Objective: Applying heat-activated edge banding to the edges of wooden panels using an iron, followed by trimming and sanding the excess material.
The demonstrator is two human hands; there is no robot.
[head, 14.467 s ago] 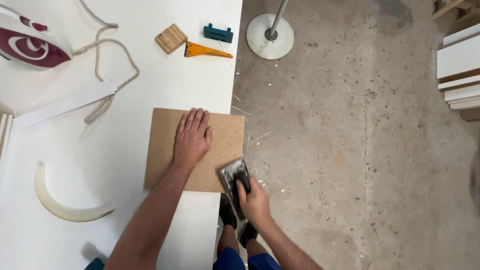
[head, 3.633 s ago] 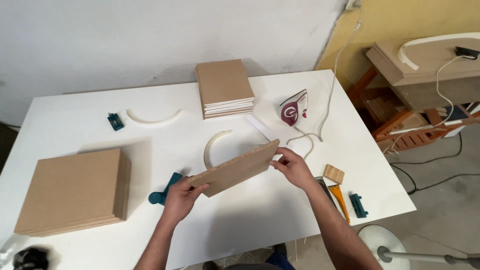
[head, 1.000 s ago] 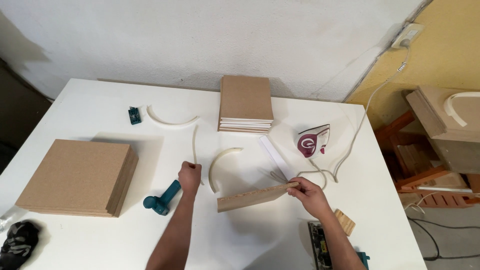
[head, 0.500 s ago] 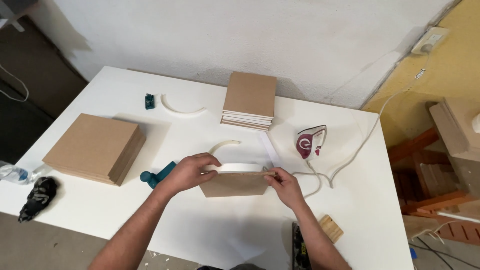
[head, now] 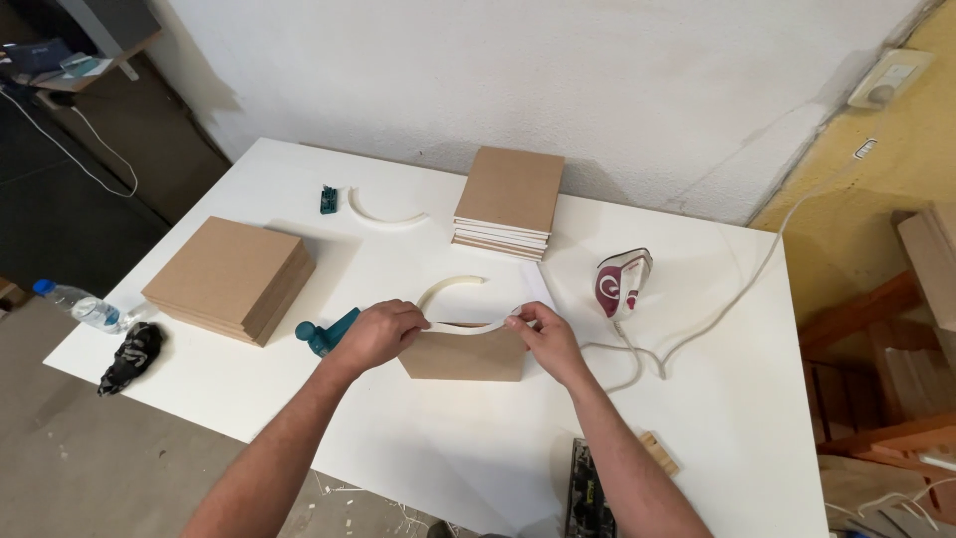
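While both hands work at the top edge of the brown board (head: 463,356), which stands upright on its lower edge mid-counter, a white edging strip (head: 476,325) is stretched between them along that edge. Left hand (head: 376,334) is clenched on the strip's left end at the board corner; right hand (head: 545,342) pinches the right end w/ fingertips. Board looks like MDF: stiff, flat, matte, prob fairly light at this size, best held by its edges. Strip is thin, flexible, smooth, curls on its own, so likely to slip off the narrow edge; hold near the ends. Counter (head: 697,399) is white and smooth. Also there: curved white strip (head: 450,289) just behind the board, thick MDF stack (head: 231,280) left, white-edged panel stack (head: 508,201) at back, maroon-and-white iron (head: 621,282) w/ cord right, teal tool (head: 327,333) beside left hand.
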